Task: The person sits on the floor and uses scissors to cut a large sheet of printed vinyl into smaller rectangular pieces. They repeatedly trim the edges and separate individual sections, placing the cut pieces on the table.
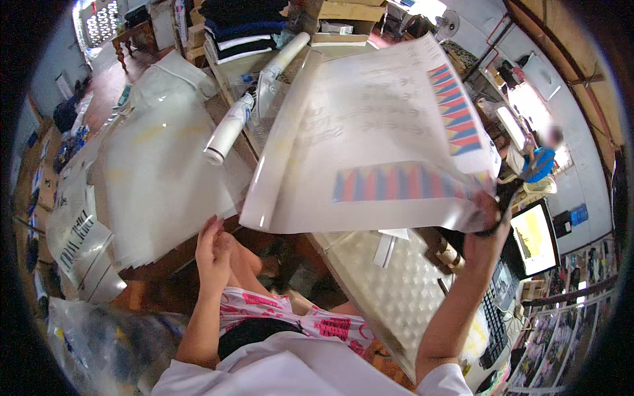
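A large sheet of white film (370,119), printed with red, blue and yellow triangle patterns and faint lettering, stretches in front of me. Its left side is curled into a roll (264,178). My right hand (487,214), a dark band at its wrist, grips the near right corner; motion blurs the fingers somewhat. Below and left of the roll's near end, my left hand (215,251) is raised with its fingers loosely bent and apart. Nothing shows in it, and it seems apart from the sheet.
A wrapped white roll (228,129) lies beyond the film's left side. Large pale sheets (165,171) cover the left surface. Under the film is a table with a quilted-looking cover (389,290). A keyboard (498,317) and monitor (533,237) stand right; a person in blue (538,162) sits farther off.
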`<state>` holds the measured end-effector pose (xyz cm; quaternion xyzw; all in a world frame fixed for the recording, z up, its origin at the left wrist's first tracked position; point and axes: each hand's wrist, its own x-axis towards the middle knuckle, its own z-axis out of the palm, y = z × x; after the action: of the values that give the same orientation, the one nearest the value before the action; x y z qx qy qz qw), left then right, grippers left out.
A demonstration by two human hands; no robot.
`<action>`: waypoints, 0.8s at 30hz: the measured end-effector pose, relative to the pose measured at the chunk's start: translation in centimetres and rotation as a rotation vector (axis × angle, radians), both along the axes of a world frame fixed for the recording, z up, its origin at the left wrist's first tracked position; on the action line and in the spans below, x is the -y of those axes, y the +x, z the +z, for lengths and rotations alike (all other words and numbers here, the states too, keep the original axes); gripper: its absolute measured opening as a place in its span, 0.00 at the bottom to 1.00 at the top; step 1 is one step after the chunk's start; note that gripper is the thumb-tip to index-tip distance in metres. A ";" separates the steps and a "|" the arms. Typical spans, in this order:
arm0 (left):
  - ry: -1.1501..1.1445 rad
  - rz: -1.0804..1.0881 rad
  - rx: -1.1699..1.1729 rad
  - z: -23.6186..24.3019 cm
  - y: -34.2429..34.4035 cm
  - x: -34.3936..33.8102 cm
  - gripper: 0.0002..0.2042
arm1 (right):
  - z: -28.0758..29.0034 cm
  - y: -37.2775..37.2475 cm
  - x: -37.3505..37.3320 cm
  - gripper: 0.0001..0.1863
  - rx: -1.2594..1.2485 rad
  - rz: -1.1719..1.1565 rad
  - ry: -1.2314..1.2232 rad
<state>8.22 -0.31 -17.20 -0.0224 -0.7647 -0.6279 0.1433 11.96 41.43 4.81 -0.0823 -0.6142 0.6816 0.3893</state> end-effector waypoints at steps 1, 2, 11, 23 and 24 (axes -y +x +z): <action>0.162 -0.066 0.210 1.2 0.8 -0.6 0.24 | 0.0 1.0 -2.3 0.21 0.079 -0.047 0.021; 0.311 -0.141 0.276 1.9 1.2 -1.6 0.26 | -0.3 2.1 -4.6 0.21 0.155 -0.093 0.043; 1.031 -0.572 0.501 2.8 -2.3 -7.4 0.25 | -3.9 6.8 -11.9 0.17 0.425 -0.306 0.257; 0.682 -0.637 0.686 6.9 -1.1 -14.7 0.10 | -9.2 14.7 12.7 0.44 0.577 0.729 -0.345; 0.656 -0.647 0.684 6.9 -1.1 -15.3 0.10 | -10.0 15.1 14.8 0.48 0.638 0.810 -0.439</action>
<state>7.16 15.02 -10.28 -0.0054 -0.4868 -0.8158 -0.3122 27.11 26.66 -5.17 -0.1211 -0.5279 0.8297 -0.1351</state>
